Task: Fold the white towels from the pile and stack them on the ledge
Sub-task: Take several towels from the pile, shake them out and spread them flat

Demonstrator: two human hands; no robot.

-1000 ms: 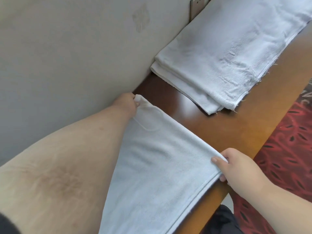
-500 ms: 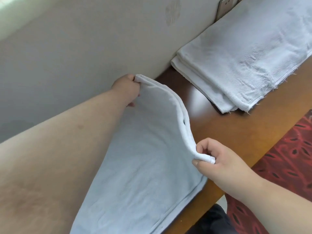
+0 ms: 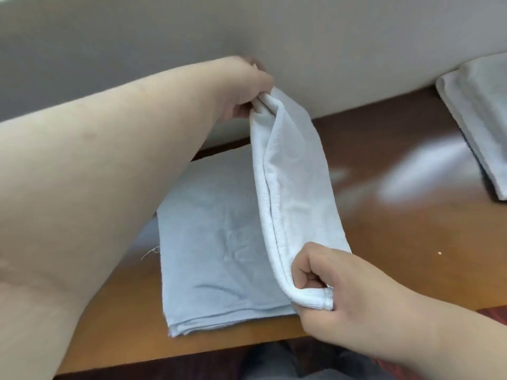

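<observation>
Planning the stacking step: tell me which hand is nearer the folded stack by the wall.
Right. The right hand is closer to the stack; the left hand is farther left.

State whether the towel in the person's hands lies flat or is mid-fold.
Mid-fold: the towel has one end lifted between both hands, the rest flat.

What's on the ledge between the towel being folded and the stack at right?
Nothing: the head view shows only bare ledge with glare between the towel, held by both hands, and the stack.
</observation>
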